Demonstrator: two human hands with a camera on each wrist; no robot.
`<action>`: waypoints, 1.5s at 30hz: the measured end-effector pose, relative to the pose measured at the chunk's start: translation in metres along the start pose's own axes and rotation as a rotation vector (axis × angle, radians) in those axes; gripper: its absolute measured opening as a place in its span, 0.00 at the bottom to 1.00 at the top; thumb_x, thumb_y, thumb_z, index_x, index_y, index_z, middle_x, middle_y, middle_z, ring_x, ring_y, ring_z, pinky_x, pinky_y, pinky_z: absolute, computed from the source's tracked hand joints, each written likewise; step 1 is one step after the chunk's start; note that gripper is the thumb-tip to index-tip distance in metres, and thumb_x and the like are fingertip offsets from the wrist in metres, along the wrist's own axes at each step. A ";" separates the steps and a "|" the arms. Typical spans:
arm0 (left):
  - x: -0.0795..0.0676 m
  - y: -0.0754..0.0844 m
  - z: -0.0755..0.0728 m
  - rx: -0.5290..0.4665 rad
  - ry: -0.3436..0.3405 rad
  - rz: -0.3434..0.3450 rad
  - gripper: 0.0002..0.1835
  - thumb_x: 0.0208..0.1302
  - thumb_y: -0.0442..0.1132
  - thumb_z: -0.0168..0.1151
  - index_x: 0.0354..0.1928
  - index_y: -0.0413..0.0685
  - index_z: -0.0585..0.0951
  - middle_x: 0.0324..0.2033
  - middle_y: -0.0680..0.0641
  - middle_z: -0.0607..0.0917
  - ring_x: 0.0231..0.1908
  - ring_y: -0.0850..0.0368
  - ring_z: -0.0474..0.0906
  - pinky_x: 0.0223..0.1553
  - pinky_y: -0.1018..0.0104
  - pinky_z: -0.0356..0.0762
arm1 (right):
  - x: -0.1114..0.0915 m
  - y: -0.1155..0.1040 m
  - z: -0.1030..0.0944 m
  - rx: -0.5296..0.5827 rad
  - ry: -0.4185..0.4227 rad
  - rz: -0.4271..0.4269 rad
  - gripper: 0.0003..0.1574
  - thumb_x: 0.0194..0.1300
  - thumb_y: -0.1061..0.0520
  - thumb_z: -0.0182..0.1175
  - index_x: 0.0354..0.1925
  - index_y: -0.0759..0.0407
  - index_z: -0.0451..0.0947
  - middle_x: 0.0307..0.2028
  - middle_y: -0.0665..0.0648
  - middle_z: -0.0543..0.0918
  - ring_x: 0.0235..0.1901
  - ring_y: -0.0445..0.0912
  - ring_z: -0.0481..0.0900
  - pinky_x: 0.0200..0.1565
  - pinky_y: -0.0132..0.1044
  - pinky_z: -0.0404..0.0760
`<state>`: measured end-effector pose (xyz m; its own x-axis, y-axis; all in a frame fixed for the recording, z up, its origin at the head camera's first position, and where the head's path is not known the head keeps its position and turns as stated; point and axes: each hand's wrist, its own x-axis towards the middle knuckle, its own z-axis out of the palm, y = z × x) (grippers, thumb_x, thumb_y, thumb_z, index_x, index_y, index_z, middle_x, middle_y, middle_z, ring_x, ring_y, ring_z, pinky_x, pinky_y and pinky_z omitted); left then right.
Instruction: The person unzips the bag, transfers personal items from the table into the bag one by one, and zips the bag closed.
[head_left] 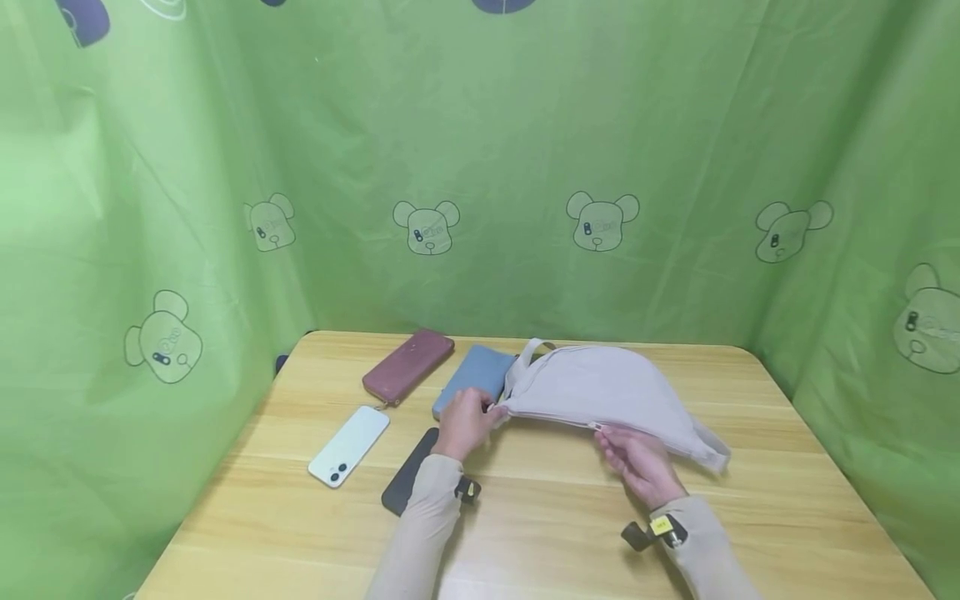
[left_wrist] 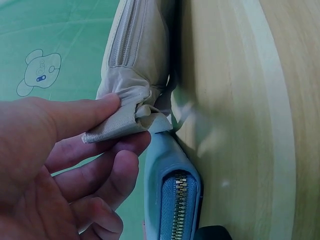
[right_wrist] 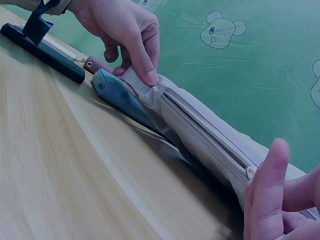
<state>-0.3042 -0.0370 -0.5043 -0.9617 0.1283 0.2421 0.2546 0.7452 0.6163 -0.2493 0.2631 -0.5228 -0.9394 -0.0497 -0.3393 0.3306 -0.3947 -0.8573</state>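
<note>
A pale grey waist bag [head_left: 600, 379] lies on the wooden table, its curved side toward the back curtain. My left hand [head_left: 463, 422] pinches the strap end [left_wrist: 112, 126] at the bag's left corner between thumb and fingers. Along the near edge runs a zipper [right_wrist: 205, 132], and my right hand [head_left: 641, 465] pinches its pull [head_left: 596, 426] near the middle of that edge. Beside the left hand, a blue zip wallet [head_left: 480, 372] lies close against the bag's left end; its metal teeth [left_wrist: 179, 207] show in the left wrist view.
Left of the blue wallet lies a maroon wallet [head_left: 408, 365]. A white phone [head_left: 350, 446] rests nearer the left table edge, and a black phone [head_left: 411, 472] is partly hidden by the left forearm. Green curtains [head_left: 510, 275] with bear prints stand around the table [head_left: 547, 517].
</note>
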 end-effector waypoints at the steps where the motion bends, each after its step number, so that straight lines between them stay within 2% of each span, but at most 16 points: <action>1: 0.000 0.000 0.000 -0.001 0.001 0.000 0.15 0.63 0.50 0.73 0.21 0.55 0.84 0.16 0.58 0.78 0.19 0.65 0.69 0.21 0.68 0.65 | -0.001 0.000 0.001 0.000 -0.002 0.000 0.15 0.74 0.68 0.55 0.38 0.54 0.84 0.35 0.49 0.89 0.38 0.36 0.86 0.43 0.23 0.84; 9: 0.000 0.001 -0.001 0.000 0.003 -0.004 0.14 0.63 0.50 0.73 0.22 0.55 0.85 0.16 0.58 0.78 0.20 0.65 0.69 0.21 0.68 0.65 | 0.000 0.000 0.000 -0.009 -0.020 -0.011 0.14 0.74 0.68 0.55 0.39 0.54 0.84 0.35 0.48 0.89 0.38 0.36 0.86 0.42 0.23 0.84; 18: 0.001 0.000 -0.002 -0.011 -0.012 -0.018 0.13 0.63 0.50 0.73 0.24 0.54 0.87 0.16 0.57 0.80 0.18 0.65 0.69 0.21 0.69 0.65 | -0.001 -0.003 -0.003 -0.001 0.002 0.000 0.16 0.75 0.67 0.54 0.38 0.52 0.85 0.35 0.48 0.90 0.37 0.36 0.86 0.42 0.22 0.84; 25: 0.000 0.000 -0.002 -0.026 -0.016 -0.006 0.15 0.63 0.49 0.73 0.21 0.53 0.85 0.14 0.58 0.77 0.17 0.65 0.67 0.19 0.69 0.63 | -0.003 -0.004 -0.010 0.008 -0.012 -0.003 0.16 0.75 0.67 0.54 0.38 0.52 0.85 0.35 0.48 0.89 0.37 0.35 0.86 0.42 0.22 0.84; 32: 0.000 0.000 -0.002 -0.019 -0.007 -0.007 0.12 0.63 0.49 0.73 0.25 0.54 0.88 0.16 0.58 0.79 0.18 0.66 0.68 0.20 0.69 0.64 | -0.005 -0.005 -0.012 0.004 -0.002 -0.015 0.16 0.74 0.68 0.55 0.38 0.53 0.85 0.35 0.48 0.90 0.37 0.36 0.86 0.41 0.23 0.84; 45: 0.000 0.001 -0.003 -0.015 -0.011 -0.017 0.16 0.63 0.49 0.73 0.20 0.55 0.84 0.15 0.58 0.77 0.19 0.65 0.68 0.20 0.69 0.64 | -0.007 -0.008 -0.012 0.020 -0.001 0.003 0.16 0.75 0.66 0.54 0.38 0.51 0.85 0.35 0.48 0.89 0.37 0.35 0.86 0.43 0.22 0.84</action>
<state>-0.3032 -0.0383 -0.5010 -0.9671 0.1228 0.2230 0.2393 0.7372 0.6318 -0.2439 0.2775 -0.5186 -0.9384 -0.0518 -0.3417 0.3317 -0.4129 -0.8483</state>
